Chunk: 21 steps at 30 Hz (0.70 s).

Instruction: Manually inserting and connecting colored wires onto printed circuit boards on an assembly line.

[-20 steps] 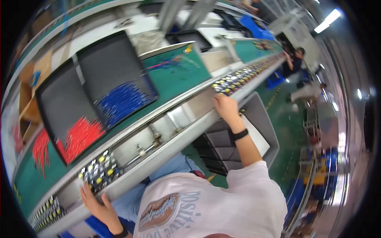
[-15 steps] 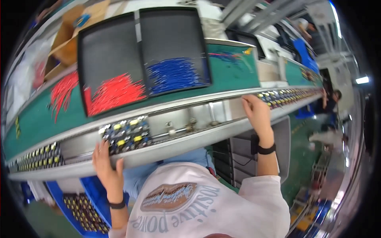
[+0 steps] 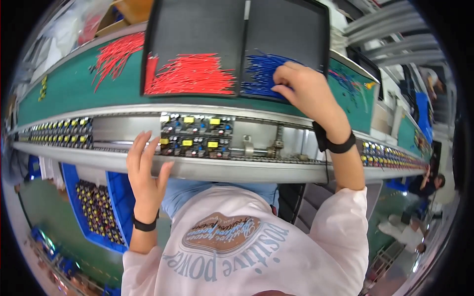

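Note:
My left hand [image 3: 145, 172] is open, its fingers spread at the left end of a panel of circuit boards [image 3: 197, 135] with yellow and blue parts. The panel lies in the metal conveyor rail in front of me. My right hand [image 3: 313, 96] is over the blue wires [image 3: 261, 71] in the right half of a black tray [image 3: 276, 24]. Its fingers are curled in toward the thumb; whatever is between the tips is too small to make out. Red wires [image 3: 197, 74] lie in the tray's left half.
More circuit boards [image 3: 54, 133] sit along the rail to the left, and others [image 3: 390, 157] to the right. Loose red wires [image 3: 116, 54] lie on the green mat [image 3: 64, 84]. A blue bin [image 3: 121, 202] with boards stands below at left. Other people are at far right.
My right hand has moved from the rail up to the blue wires. My left hand stays by the board panel, its fingers more spread. The view has shifted and turned.

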Each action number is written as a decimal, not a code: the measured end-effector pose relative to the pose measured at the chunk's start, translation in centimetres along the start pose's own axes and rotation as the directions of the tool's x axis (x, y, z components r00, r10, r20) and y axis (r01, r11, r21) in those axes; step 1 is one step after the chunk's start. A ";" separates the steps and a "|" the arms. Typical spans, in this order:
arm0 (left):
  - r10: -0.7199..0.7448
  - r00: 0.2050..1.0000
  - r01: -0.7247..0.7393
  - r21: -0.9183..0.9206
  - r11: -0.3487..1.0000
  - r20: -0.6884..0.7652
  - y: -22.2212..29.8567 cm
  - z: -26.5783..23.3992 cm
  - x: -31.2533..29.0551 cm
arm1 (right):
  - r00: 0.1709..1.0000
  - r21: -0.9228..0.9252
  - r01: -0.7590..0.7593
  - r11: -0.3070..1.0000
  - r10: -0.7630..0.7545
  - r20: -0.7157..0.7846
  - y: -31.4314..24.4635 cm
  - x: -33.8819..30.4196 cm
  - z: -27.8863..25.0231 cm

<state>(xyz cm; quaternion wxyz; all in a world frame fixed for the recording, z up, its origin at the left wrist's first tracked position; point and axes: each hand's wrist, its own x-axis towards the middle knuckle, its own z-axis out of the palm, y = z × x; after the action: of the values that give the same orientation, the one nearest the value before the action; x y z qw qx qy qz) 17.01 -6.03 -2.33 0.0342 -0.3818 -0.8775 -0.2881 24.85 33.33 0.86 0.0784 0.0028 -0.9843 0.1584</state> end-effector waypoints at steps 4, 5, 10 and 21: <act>0.039 0.999 -0.040 -0.029 0.999 -0.035 0.6 -1.8 4.4 | 0.996 0.033 -0.091 0.995 0.090 0.011 0.6 0.5 -0.2; 0.096 0.994 -0.097 -0.029 0.995 -0.045 0.9 -2.2 5.9 | 0.995 0.007 -0.095 0.995 0.095 -0.028 0.7 0.8 -0.2; 0.201 0.979 -0.200 -0.013 0.980 0.043 1.9 -0.8 13.4 | 0.978 -0.198 -0.042 0.979 0.000 -0.208 0.9 1.2 0.2; 0.340 0.923 -0.341 -0.024 0.940 0.182 0.6 4.4 17.8 | 0.955 -0.220 0.016 0.975 -0.080 -0.285 -1.8 0.3 -0.8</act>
<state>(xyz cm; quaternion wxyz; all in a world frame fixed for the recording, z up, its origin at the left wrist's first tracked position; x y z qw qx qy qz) 5.54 8.23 -0.77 0.0044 -0.5531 -0.7984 -0.2378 24.78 31.86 2.25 0.2265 -0.0051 -0.9728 0.0474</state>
